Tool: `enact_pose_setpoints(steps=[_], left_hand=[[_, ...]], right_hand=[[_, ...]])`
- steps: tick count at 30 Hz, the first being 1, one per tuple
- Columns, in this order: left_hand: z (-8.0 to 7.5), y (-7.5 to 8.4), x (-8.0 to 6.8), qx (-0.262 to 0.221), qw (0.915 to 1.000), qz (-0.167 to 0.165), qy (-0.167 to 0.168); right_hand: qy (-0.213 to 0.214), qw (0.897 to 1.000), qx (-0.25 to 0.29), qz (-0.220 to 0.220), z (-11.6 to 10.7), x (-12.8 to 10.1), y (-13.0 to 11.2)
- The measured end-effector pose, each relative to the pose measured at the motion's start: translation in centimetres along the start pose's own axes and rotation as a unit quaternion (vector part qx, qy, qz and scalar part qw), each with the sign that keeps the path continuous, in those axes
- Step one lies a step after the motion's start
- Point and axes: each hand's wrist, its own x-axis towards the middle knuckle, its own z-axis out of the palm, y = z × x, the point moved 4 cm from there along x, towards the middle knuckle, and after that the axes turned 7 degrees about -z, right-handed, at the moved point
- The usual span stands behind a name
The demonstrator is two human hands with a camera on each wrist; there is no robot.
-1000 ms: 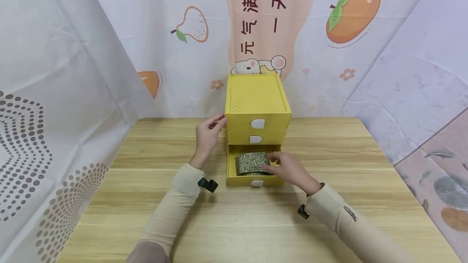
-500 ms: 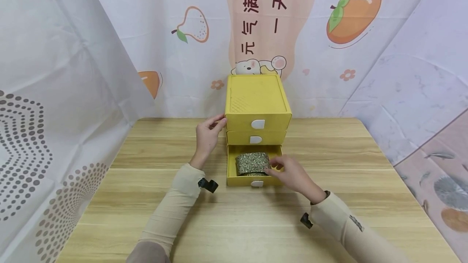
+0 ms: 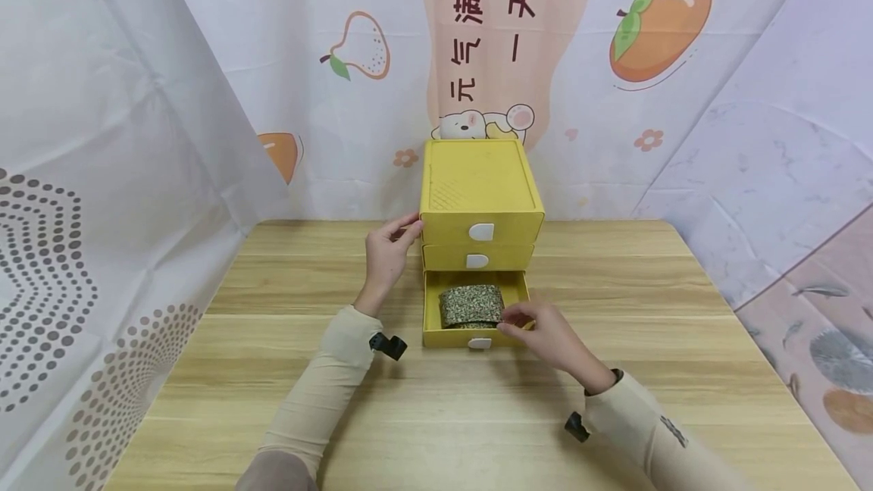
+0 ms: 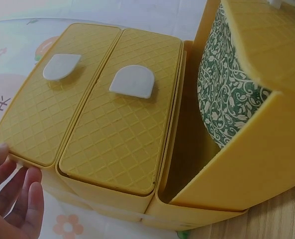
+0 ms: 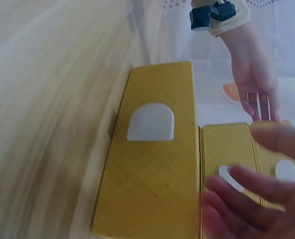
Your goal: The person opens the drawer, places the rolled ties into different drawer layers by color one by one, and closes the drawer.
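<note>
A yellow three-drawer box point(image 3: 480, 188) stands at the back of the wooden table point(image 3: 273, 370). Its bottom drawer point(image 3: 450, 338) is pulled out and holds a green patterned roll point(image 3: 470, 304), which the left wrist view shows standing on edge point(image 4: 222, 94). My left hand point(image 3: 402, 230) rests with straight fingers point(image 4: 18, 199) against the box's upper left corner. My right hand point(image 3: 516, 320) hovers at the open drawer's front right corner, just right of the roll, its fingers point(image 5: 246, 199) loose and holding nothing. The two upper drawers point(image 4: 112, 129) are closed.
Printed fabric screens point(image 3: 102, 135) wall in the table on the left, back and right. Each drawer front carries a white tab handle point(image 5: 149, 122). Bare wood lies on both sides of the box and in front of it.
My right hand has let go of the roll and drawn back out of the drawer towards me. The roll lies in the drawer. The left hand has stayed put.
</note>
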Motion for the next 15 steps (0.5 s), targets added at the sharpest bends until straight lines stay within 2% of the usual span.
enact_pose_setpoints(steps=[5,10,15], left_hand=[[-0.1,0.0,0.1,-0.006,1.0000,-0.003,-0.001],[-0.1,0.2,0.0,-0.002,0.9999,-0.014,-0.007],[-0.1,1.7,-0.6,0.010,0.9997,-0.017,-0.013]], right_hand=[[0.034,0.999,0.013,0.024,-0.3,-0.6,-0.2],[0.007,0.999,0.044,0.031,0.2,-1.0,0.0],[-0.011,0.996,0.071,0.053,1.0,-1.3,0.6]])
